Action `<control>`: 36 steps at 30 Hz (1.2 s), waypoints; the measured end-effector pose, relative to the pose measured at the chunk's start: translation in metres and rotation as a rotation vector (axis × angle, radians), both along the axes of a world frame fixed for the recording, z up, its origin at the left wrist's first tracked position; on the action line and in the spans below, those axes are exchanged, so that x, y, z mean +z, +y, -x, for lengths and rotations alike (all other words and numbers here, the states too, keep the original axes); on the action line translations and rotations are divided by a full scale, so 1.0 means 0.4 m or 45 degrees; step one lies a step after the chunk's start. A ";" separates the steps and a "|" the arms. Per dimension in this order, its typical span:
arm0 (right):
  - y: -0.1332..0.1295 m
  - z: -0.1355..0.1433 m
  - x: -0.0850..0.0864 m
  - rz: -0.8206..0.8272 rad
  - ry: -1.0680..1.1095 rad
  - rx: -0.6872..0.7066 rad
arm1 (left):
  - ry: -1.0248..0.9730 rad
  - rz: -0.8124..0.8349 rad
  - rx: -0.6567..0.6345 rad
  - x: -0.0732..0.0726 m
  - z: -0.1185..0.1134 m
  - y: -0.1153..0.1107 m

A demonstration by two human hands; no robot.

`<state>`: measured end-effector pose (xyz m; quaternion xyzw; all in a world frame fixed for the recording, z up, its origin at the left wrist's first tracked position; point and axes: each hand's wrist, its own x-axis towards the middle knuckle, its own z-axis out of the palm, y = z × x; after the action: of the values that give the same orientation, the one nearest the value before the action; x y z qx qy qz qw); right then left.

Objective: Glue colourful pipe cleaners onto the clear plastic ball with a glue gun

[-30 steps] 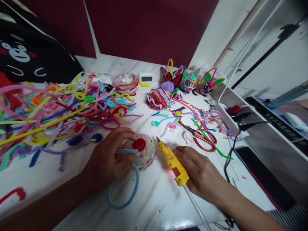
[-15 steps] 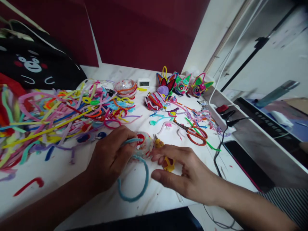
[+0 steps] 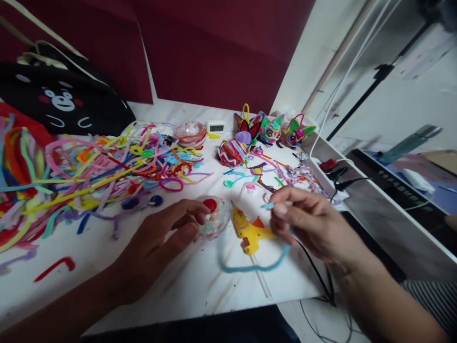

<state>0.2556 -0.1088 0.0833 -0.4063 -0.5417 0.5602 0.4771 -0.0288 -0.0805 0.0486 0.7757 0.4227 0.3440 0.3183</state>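
Note:
My right hand (image 3: 303, 219) pinches one end of a light blue pipe cleaner (image 3: 246, 268), which loops down over the table in front of the ball. At the left side of a clear speckled ball (image 3: 217, 221) is my left hand (image 3: 167, 233), its thumb and fingers apart near the red spiral disc (image 3: 210, 206) on the ball. Whether its fingertips touch the ball is hard to tell. A yellow glue gun (image 3: 252, 236) lies between the ball and my right hand. My right hand partly covers the scissors (image 3: 267, 187).
Coloured pipe cleaners (image 3: 107, 171) are heaped at the left. Decorated balls (image 3: 232, 151), a clear bowl (image 3: 191, 133) and a small clock (image 3: 215, 127) stand at the back. A phone (image 3: 374, 247) and black cables (image 3: 328, 286) lie at the right.
The light blue pipe cleaner has passed from my left hand to my right, which has moved right and up and closed on it. My left hand has opened. More of the glue gun shows.

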 end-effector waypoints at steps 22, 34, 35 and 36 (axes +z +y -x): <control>0.211 -0.056 -0.080 -1.975 -2.046 -0.564 | 0.316 0.132 -0.203 -0.110 0.016 0.183; 0.129 0.097 -0.135 -1.780 -1.269 -0.020 | 0.098 0.194 -0.261 -0.120 0.021 0.168; 0.131 0.098 -0.136 -1.796 -1.264 -0.007 | 0.090 0.203 -0.259 -0.121 0.021 0.169; 0.134 0.099 -0.138 -1.813 -1.265 -0.002 | 0.083 0.211 -0.255 -0.123 0.020 0.171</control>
<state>0.2159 -0.0554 0.0281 -0.2089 -0.9087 -0.1547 0.3265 -0.0369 -0.0121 -0.0006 0.7958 0.3804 0.2489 0.4000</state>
